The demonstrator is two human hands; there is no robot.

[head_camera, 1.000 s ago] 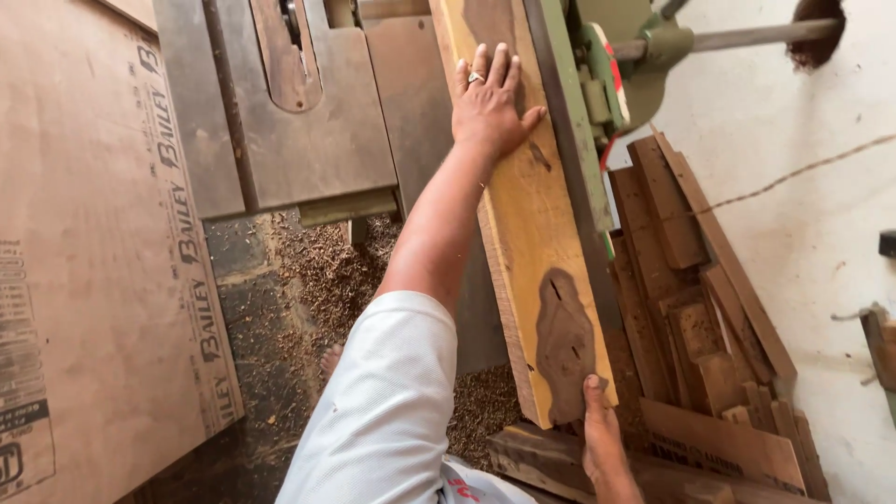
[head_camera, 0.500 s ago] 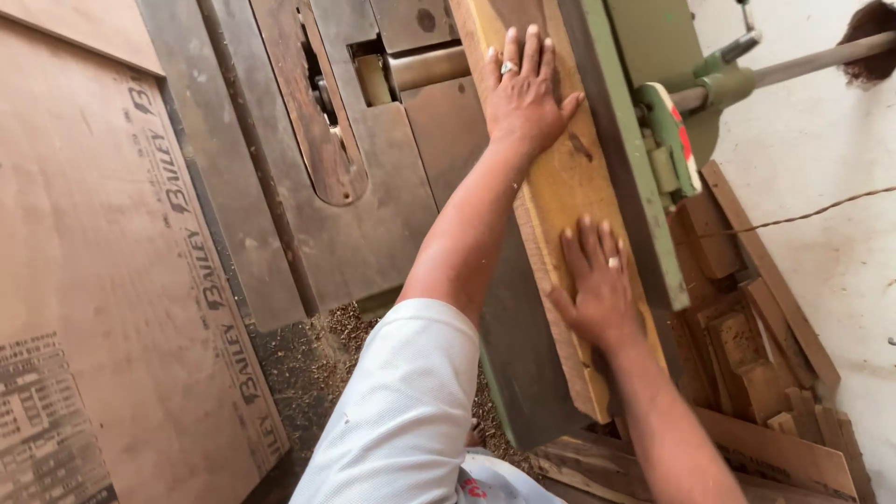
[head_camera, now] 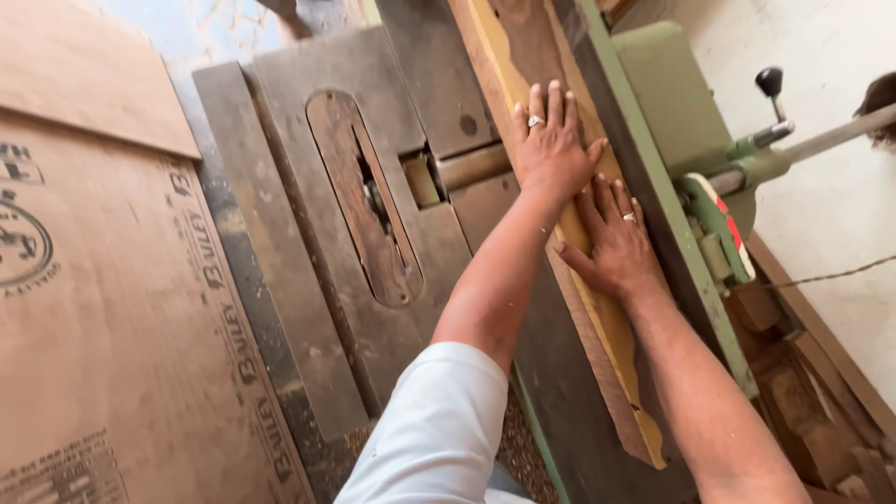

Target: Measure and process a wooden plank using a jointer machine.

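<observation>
Left hand [head_camera: 553, 149]: open, flat on plank [head_camera: 523, 70].
Right hand [head_camera: 611, 245]: open, flat on plank, just behind left.
Plank: along fence [head_camera: 653, 201], table's [head_camera: 392, 93] right edge.

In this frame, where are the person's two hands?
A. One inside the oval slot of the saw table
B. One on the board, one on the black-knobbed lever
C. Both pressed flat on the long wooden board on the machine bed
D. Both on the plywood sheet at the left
C: the left hand and the right hand both lie palm-down on the long wooden board, one just ahead of the other, beside the green fence.
</observation>
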